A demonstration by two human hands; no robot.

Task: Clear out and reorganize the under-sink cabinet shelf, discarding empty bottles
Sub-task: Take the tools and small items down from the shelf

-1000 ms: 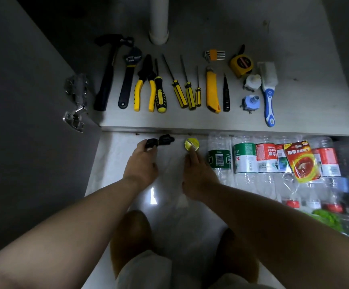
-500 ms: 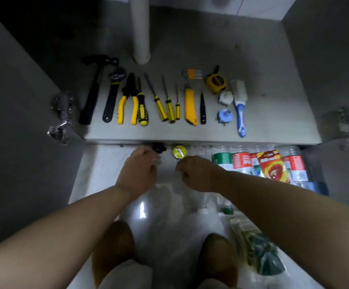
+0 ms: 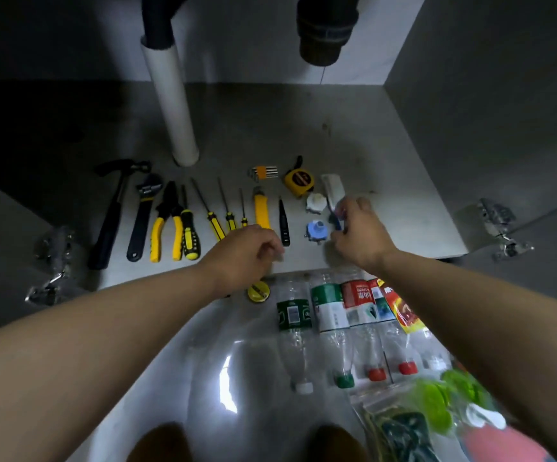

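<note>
Left hand rose to the shelf; right hand grips one brush.

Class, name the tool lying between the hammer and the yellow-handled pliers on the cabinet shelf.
A black adjustable wrench lies between the hammer and the pliers, apart from both, flat on the shelf; the head view shows it.

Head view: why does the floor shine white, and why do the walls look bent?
Head view: a light reflects as glare on the glossy floor; the wide-angle lens bows the cabinet walls; the green items at lower right are blurred.
</note>
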